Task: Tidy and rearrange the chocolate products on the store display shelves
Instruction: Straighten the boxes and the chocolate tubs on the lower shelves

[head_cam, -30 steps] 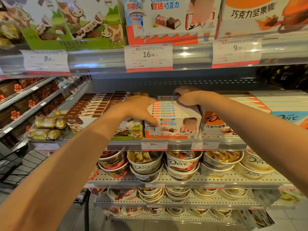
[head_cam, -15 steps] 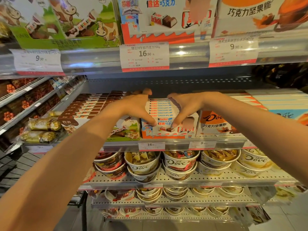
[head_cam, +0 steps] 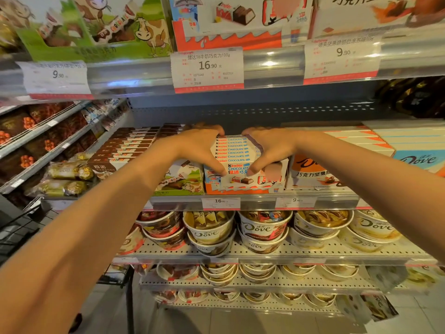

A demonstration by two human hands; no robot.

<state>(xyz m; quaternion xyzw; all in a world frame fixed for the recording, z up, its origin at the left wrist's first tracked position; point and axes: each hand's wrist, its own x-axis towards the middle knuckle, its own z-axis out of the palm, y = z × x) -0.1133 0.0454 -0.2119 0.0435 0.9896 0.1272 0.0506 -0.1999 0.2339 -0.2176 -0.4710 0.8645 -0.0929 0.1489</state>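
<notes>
Two hands work the Kinder Chocolate packs (head_cam: 232,150), a row of white packs standing on edge in their display tray (head_cam: 243,188) on the middle shelf (head_cam: 255,203). The tray sits between the green cow-print carton (head_cam: 180,182) on its left and the orange Dove box (head_cam: 313,172) on its right.

Left hand (head_cam: 201,147): fingers curled over the far top edge of the row, thumb laid down across the front pack toward its label. Right hand (head_cam: 269,147): mirrored on the other side, fingers curved round the right flank of the row, thumb pressed on the front face. Between them, both hands clamp the row from the sides and the top.

Step in hand, as judged: squaring up the Kinder row, that is, pressing the packs together and seating them in the tray. The packs appear evenly aligned, with printed edges parallel; whether the rear packs are fully seated cannot be told, as the hands cover them.

Next move, as judged: release pressure evenly on both sides so that no pack tips forward, then check that the front pack faces outward above the 16.90 price tag (head_cam: 220,201). The Dove cups (head_cam: 262,227) on the shelf below sit in leaning stacks and are likely candidates for later attention.
</notes>
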